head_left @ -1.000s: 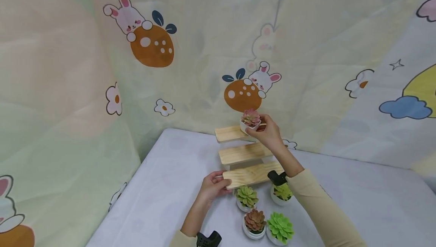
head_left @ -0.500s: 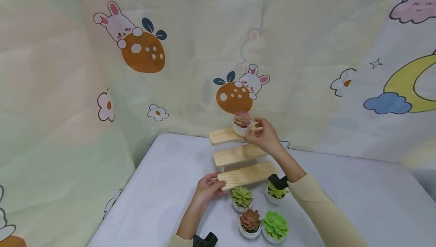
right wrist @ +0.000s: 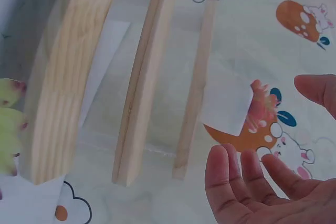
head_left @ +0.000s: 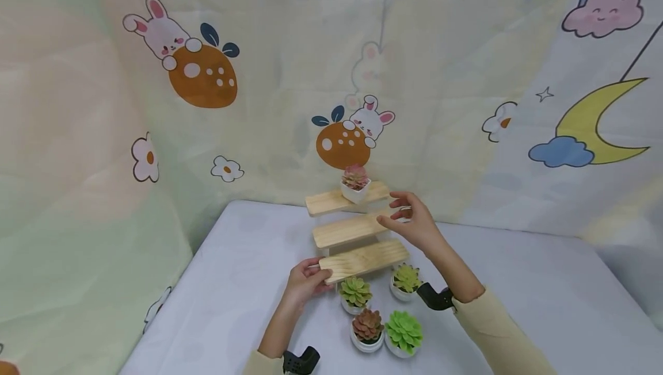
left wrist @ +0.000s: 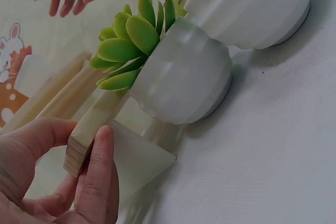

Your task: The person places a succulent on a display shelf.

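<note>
A pink succulent in a white pot stands on the top board of a three-step wooden plant stand. My left hand pinches the left end of the lowest board; the left wrist view shows thumb and fingers on either side of the wood. To the right of the stand, my right hand hangs in the air with fingers spread and nothing in it. In the right wrist view its fingers are apart from the white pot.
In front of the stand, several potted succulents sit on the white table: a green one, a brown one, a bright green one and a yellow-green one. A printed curtain rises behind the table.
My right hand has let go of the pink succulent's pot, left it on the top board and drawn back to the right. The left hand keeps its hold on the lowest board.
</note>
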Demonstrator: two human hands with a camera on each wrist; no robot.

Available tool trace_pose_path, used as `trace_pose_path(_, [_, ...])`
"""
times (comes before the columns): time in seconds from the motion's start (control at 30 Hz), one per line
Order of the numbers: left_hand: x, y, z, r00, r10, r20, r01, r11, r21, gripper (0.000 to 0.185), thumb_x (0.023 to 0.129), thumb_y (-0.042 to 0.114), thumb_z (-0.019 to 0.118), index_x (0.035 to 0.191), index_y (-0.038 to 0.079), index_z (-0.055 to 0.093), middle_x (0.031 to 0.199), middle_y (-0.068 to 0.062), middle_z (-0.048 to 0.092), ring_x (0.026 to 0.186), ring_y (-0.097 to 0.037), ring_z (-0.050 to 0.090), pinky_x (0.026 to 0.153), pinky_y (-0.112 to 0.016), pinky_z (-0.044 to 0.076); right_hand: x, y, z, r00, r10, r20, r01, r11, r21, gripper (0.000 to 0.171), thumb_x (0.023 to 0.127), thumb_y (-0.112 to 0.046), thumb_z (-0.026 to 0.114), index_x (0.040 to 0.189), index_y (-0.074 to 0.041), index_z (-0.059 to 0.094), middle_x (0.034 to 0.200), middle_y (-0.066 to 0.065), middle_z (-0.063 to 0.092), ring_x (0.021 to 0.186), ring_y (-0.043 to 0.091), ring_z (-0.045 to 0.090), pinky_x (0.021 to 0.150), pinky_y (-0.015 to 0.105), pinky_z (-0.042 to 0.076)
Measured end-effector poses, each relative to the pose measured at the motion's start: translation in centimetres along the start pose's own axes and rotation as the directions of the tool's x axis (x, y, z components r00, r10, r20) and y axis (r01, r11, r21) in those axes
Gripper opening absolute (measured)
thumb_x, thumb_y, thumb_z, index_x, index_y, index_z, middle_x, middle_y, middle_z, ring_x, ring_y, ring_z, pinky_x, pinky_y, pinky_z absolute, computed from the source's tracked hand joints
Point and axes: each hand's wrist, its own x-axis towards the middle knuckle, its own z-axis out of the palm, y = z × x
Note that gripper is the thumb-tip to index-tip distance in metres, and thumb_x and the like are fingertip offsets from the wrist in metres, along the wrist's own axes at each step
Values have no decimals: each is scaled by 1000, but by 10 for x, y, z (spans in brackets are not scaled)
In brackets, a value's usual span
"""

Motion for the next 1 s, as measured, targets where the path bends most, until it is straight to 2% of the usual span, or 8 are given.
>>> trace_pose_path(0.2, [-2, -1, 0, 1000, -11, 6, 11, 1000, -6, 52, 85, -2, 66, 130, -15, 44, 90, -7, 63, 67, -10, 65, 63, -24, 62, -37, 5, -9, 1000, -20, -3, 20, 1000, 10, 54, 88, -16, 73, 134, -4, 48, 123, 17, 54, 100, 25, 58, 83, 29, 54])
trace_pose_path(0.37, [-2, 1, -1, 1000, -14, -7, 14, 1000, 3, 50, 86, -2, 65, 130, -14, 45, 89, -6, 63, 66, -10, 65, 63, -24, 62, -64, 8, -15, 999, -31, -6, 31, 999, 32, 50, 88, -15, 74, 131, -4, 51, 122, 15, 56, 100, 24, 59, 82, 26, 56])
trace_pose_path(0.57, [0, 3, 0, 1000, -16, -9, 16, 999, 35, 50, 86, -1, 66, 130, -14, 46, 89, -7, 63, 66, -10, 66, 63, -24, 62, -96, 14, -17, 1000, 14, 18, -16, 995, 98, 44, 88, -12, 74, 125, -2, 53, 120, 14, 55, 102, 19, 60, 80, 24, 57])
trace_pose_path(0.73, [1, 5, 2, 1000, -11, -17, 12, 999, 49, 49, 86, -1, 66, 129, -13, 47, 89, -7, 63, 65, -11, 66, 63, -25, 62, -115, 30, -7, 999, -43, 19, 40, 991, 128, 43, 86, -5, 74, 123, 3, 54, 119, 20, 55, 102, 17, 58, 80, 26, 57])
trace_pose_path(0.9, [2, 6, 1, 999, -12, -31, 14, 999, 50, 48, 85, -3, 65, 128, -13, 47, 88, -7, 61, 65, -10, 65, 64, -25, 62, -129, 48, 11, 997, -54, 55, 48, 993, 112, 48, 82, -6, 78, 122, 5, 54, 119, 22, 56, 105, 14, 56, 83, 29, 57])
trace_pose_path(1.0, [2, 5, 0, 1000, -13, -24, 14, 999, 46, 49, 86, -3, 65, 129, -14, 46, 89, -7, 61, 66, -11, 65, 64, -26, 62, -139, 56, 18, 997, -22, 79, 15, 996, 87, 52, 80, -9, 80, 124, 2, 53, 123, 18, 56, 109, 10, 54, 88, 31, 56])
